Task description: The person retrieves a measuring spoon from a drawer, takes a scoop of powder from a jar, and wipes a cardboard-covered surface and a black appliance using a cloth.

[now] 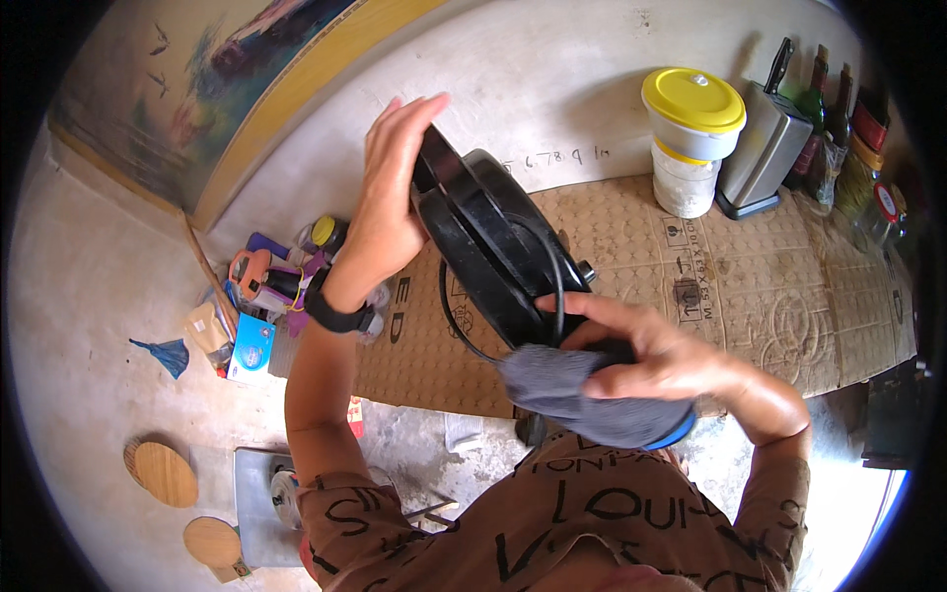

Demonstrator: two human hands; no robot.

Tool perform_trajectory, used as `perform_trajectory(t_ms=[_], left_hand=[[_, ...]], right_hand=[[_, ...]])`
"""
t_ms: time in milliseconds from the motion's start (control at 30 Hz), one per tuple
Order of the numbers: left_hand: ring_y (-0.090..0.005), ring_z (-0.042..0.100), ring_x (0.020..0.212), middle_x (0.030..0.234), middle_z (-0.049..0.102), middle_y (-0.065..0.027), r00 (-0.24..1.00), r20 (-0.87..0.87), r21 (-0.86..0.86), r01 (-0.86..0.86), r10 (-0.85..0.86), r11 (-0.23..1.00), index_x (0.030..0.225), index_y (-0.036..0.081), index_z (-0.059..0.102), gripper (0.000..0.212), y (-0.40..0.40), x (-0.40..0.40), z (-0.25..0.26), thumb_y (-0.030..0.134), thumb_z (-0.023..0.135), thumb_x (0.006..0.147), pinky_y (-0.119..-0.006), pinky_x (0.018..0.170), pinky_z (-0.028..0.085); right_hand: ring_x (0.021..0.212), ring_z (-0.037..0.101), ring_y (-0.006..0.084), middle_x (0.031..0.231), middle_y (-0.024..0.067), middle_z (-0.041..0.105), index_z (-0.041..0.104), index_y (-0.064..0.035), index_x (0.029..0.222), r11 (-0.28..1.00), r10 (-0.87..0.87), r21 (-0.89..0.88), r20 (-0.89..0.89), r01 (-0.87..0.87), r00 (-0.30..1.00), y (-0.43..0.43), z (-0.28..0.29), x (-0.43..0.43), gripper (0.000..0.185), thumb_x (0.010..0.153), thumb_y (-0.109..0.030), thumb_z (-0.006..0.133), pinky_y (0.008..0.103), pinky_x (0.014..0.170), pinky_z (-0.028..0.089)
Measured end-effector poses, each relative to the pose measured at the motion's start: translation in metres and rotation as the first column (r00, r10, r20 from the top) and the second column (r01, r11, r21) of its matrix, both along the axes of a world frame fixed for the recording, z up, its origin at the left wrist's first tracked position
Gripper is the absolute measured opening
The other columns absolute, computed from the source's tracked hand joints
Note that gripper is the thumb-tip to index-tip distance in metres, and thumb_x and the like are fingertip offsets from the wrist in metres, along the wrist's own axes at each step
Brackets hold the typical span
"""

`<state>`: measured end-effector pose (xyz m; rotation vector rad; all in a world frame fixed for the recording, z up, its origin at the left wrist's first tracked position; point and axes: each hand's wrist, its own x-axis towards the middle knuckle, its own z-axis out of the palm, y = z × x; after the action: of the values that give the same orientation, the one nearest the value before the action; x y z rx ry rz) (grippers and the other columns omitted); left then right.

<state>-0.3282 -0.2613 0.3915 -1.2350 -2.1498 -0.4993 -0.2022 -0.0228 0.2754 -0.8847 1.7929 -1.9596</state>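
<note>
A glossy black round electric appliance [481,214], with a small knob on its side, is held tilted on edge above the cardboard-covered table. My left hand [392,185] grips its upper edge, and a black band circles that wrist. Down at its lower end, my right hand [644,348] holds a grey cloth [577,392] with a blue edge. The cloth is bunched against the appliance's lower end, and the fingers overlap the black cord [558,296]. This cord loops along the appliance and hangs beneath it. The far face of the appliance is hidden.
Flattened printed cardboard [629,244] covers the table. Towards the back right stand a yellow-lidded container [692,111], a knife block [762,148], and several bottles and jars [814,126]. Assorted items and a blue box [253,348] crowd the left end. A framed painting [200,89] is on the wall.
</note>
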Motion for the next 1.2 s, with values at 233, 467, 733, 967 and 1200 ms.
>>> perform_trajectory(t_ms=[233, 467, 733, 967, 1200], left_hand=[[-0.038, 0.04, 0.134, 0.135, 0.05, -0.0182, 0.989, -0.111, -0.044, -0.101, 0.096, 0.994, 0.127, 0.006, 0.061, 0.069, -0.012, 0.044, -0.013, -0.017, 0.039, 0.066, -0.042, 0.11, 0.033], [-0.028, 0.034, 0.137, 0.151, 0.026, -0.0189, 0.803, 0.57, 0.398, -0.088, -0.172, 0.913, 0.152, 0.001, 0.016, 0.09, -0.003, 0.083, -0.023, 0.007, 0.065, 0.077, -0.043, 0.11, 0.033], [-0.0278, 0.039, 0.135, 0.149, 0.03, -0.0164, 0.858, 0.462, -0.052, -0.226, 0.224, 0.973, 0.154, 0.007, 0.009, 0.115, 0.008, 0.096, -0.01, 0.013, 0.082, 0.065, -0.041, 0.108, 0.039], [-0.0454, 0.036, 0.133, 0.143, 0.031, -0.0305, 0.882, 0.345, -0.187, -0.27, 0.321, 0.944, 0.144, 0.008, 0.037, 0.086, 0.02, 0.084, 0.004, 0.012, 0.078, 0.068, -0.044, 0.108, 0.034], [-0.0546, 0.051, 0.111, 0.139, 0.031, -0.0388, 0.949, 0.055, -0.272, -0.284, 0.31, 0.92, 0.137, 0.009, 0.042, 0.075, 0.015, 0.086, -0.002, 0.006, 0.071, 0.068, -0.047, 0.089, 0.049]], right_hand=[[0.081, 0.067, 0.0233, 0.103, 0.0146, 0.066, 0.025, -0.0021, 0.147, 0.967, -0.18, 0.168, -0.084, 0.192, 0.98, -0.03, 0.0, 0.024, 0.088, 0.077, -0.014, 0.076, 0.0307, 0.069, 0.053], [0.086, 0.068, 0.0348, 0.101, 0.0209, 0.064, 0.019, 0.013, 0.143, 0.948, -0.294, -0.011, -0.405, 0.317, 0.866, -0.058, -0.005, 0.03, 0.095, 0.074, -0.016, 0.077, 0.0372, 0.075, 0.055], [0.086, 0.06, 0.0472, 0.095, 0.03, 0.058, 0.026, 0.0154, 0.128, 0.97, -0.226, -0.018, -0.417, 0.241, 0.88, -0.073, 0.009, 0.028, 0.077, 0.075, -0.015, 0.072, 0.0477, 0.075, 0.052], [0.083, 0.064, 0.043, 0.097, 0.0265, 0.06, 0.036, 0.0053, 0.125, 0.958, -0.285, -0.137, -0.433, 0.25, 0.855, -0.079, 0.017, 0.017, 0.066, 0.074, -0.015, 0.072, 0.0439, 0.073, 0.052], [0.092, 0.068, 0.0286, 0.102, 0.0179, 0.069, 0.066, -0.0004, 0.116, 0.944, -0.293, -0.274, -0.438, 0.185, 0.85, -0.001, -0.001, -0.003, 0.043, 0.073, -0.004, 0.065, 0.0398, 0.084, 0.056]])
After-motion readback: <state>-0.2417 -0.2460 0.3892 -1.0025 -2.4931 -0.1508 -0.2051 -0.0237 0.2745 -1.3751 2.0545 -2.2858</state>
